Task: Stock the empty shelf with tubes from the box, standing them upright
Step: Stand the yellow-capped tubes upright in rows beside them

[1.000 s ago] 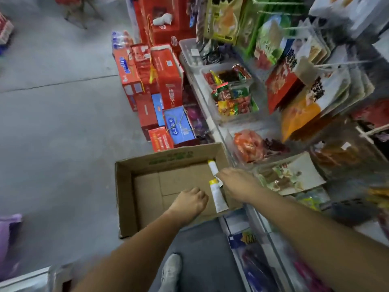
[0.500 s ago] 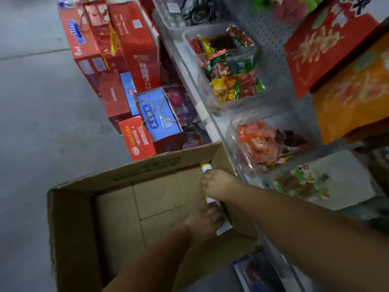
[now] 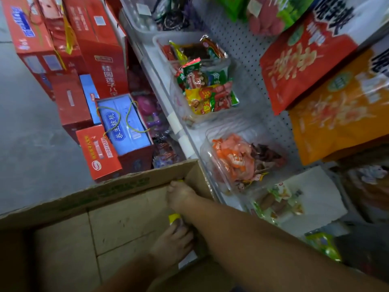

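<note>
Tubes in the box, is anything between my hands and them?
Nothing visible stands between. The right hand and the left hand both touch the tubes, which lie along the right-hand wall of the box.

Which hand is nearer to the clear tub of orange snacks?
Right. The right hand is in the carton corner next to the tub; the left hand is farther back.

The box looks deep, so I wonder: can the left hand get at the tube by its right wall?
Likely yes: the left hand lies right over the tube on the floor of the open-topped box, and nothing sits between them.
</note>
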A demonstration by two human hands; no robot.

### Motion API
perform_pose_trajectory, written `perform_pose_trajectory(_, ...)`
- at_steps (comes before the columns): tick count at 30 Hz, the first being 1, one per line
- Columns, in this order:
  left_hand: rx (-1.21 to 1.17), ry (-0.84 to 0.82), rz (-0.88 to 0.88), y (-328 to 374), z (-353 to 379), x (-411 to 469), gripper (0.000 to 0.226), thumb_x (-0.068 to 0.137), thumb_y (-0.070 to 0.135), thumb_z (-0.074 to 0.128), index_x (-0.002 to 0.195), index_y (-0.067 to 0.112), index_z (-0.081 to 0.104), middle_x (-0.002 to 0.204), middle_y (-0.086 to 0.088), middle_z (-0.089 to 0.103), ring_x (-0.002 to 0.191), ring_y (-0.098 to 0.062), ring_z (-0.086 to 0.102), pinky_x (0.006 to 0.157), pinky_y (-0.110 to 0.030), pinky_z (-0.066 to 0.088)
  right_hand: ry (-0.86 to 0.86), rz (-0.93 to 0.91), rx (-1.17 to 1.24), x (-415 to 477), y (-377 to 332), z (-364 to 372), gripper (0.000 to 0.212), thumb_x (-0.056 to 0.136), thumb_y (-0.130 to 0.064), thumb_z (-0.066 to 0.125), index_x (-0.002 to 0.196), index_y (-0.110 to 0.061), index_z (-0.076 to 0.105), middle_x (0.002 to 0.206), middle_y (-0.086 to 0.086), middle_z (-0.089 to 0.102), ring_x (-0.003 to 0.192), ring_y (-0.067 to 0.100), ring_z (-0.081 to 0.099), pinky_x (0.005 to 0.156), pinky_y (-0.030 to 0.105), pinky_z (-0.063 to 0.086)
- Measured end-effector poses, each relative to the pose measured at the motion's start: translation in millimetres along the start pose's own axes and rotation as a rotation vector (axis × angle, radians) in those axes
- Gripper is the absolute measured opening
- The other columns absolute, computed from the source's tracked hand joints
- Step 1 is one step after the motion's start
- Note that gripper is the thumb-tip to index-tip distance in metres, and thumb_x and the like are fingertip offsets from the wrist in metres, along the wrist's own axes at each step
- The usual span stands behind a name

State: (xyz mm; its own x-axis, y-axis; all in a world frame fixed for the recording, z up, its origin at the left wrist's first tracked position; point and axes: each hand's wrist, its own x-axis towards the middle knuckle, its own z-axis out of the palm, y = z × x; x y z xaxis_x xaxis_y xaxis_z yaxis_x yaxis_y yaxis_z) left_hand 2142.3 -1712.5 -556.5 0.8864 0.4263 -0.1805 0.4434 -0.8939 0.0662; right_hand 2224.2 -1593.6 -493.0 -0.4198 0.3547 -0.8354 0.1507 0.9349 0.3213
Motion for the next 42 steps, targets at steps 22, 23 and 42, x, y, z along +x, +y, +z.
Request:
perform_pose_trajectory(22,-0.065,0.100,-0.178,-33.7,62.4,-136.0,0.053,0.107,0.017,0.028,0.087,0.027,0.076,0.094,0.001,0.075,0.085,-0.022,0.073,0.086,-0.037,0.047,0.158,0.184,0.908,8.5,-38.8,13.1,0.061,0.087,-0.032,0.066,0.143,-0.029,0.041,0.140,0.011,0.043,0.127,0.036,0.039,0.106,0.044,0.035)
perform_pose_trajectory(23,-0.078,0.107,-0.195,-34.3,61.3,-139.3,0.058,0.107,0.017,0.025,0.085,0.027,0.077,0.093,0.002,0.075,0.083,-0.020,0.073,0.083,-0.035,0.047,0.170,0.206,1.057,5.1,-38.2,13.0,0.061,0.086,-0.032,0.068,0.141,-0.031,0.041,0.136,0.011,0.043,0.122,0.035,0.042,0.100,0.041,0.039)
perform_pose_trajectory(42,-0.544,-0.263,-0.608,-12.0,-8.4,-179.5,0.054,0.102,0.051,0.008,0.136,0.047,0.049,0.120,0.001,0.069,0.083,-0.021,0.073,0.050,-0.030,0.057,0.370,0.299,2.180,-81.5,-28.4,-25.0,0.045,0.095,-0.026,0.063,0.135,-0.035,0.043,0.129,-0.008,0.057,0.116,0.017,0.057,0.101,0.040,0.048)
